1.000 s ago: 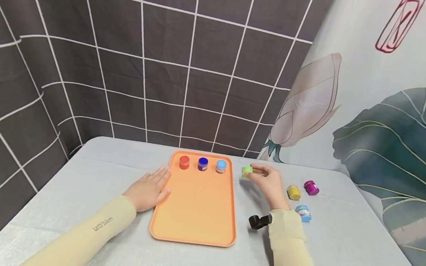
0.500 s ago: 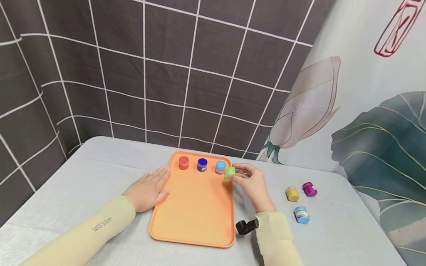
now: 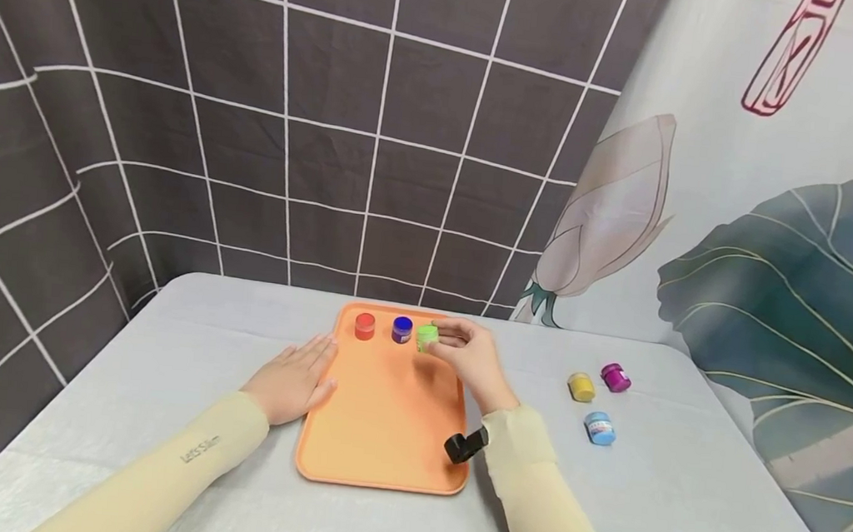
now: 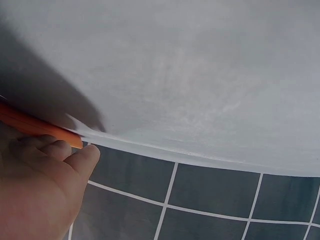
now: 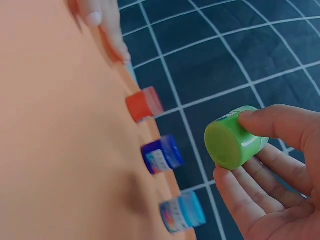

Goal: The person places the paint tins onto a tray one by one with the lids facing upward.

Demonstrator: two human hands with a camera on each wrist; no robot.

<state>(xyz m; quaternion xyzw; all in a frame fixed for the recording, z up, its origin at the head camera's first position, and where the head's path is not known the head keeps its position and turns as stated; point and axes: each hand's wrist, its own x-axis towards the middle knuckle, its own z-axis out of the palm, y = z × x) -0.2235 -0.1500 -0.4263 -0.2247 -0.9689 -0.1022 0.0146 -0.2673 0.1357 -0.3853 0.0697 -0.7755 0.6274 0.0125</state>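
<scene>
An orange tray (image 3: 383,430) lies on the grey table. Along its far edge stand a red jar (image 3: 365,325) and a dark blue jar (image 3: 402,329). My right hand (image 3: 444,344) pinches a green jar (image 3: 427,337) just above the tray, right of the dark blue one. In the right wrist view the green jar (image 5: 234,137) is tilted in my fingers (image 5: 272,125), above the red jar (image 5: 145,104), the dark blue jar (image 5: 162,153) and a light blue jar (image 5: 184,212). My left hand (image 3: 296,374) lies flat on the table against the tray's left edge (image 4: 35,127).
A yellow jar (image 3: 581,387), a magenta jar (image 3: 615,377) and a light blue jar (image 3: 599,427) stand on the table to the right of the tray. A tiled curtain and a flower-print cloth hang right behind the table.
My right hand has carried the green jar leftward from beyond the tray's right edge to over the tray's far row, hiding the light blue jar there. The left hand has stayed put.
</scene>
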